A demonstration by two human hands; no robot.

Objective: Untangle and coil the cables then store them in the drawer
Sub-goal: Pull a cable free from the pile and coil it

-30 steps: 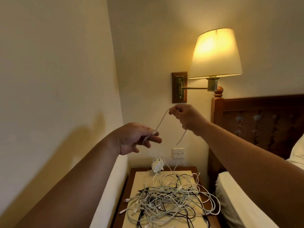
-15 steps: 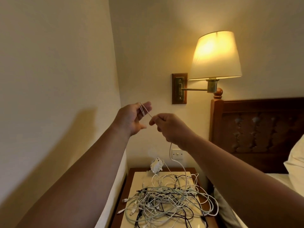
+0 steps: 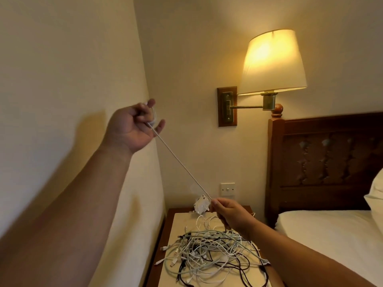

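L hand (image 3: 132, 125): raised high by the side wall (image 3: 62, 79), fingers curled round a few small loops of the white cable (image 3: 182, 164); grasping it.
Cable: runs taut from L hand down and to the right to R hand, straight, no slack.
R hand (image 3: 230, 216): low, just above the pile, fingertips pinching the same cable; rest of the cable drops from it into the tangle.
Plug block (image 3: 201, 206): white, just left of R hand's fingertips; can't tell if it hangs or rests on the top.
Pile (image 3: 209, 249): below and in front of R hand, white, pale green and black leads knotted together, a few connector ends sticking out on the L-hand side.
Drawer: not in view.
Risk 1: pulling harder w/ the cable this tight prob. tightens a knot in the pile or drags the whole lot off the edge.
Risk 2: the plug block could snag and get yanked up.
Risk 3: loops in L hand are small, so a slip lets the coil spring open.
Surface: nightstand (image 3: 178, 220), pale top, dark wood rim, narrow; the pile covers most of it.
Room: lit lamp (image 3: 273, 63) on a wall arm above R hand, switch (image 3: 227, 189) just over it, carved headboard (image 3: 323, 158), bed (image 3: 331, 235) and pillow (image 3: 375, 195) to its right.
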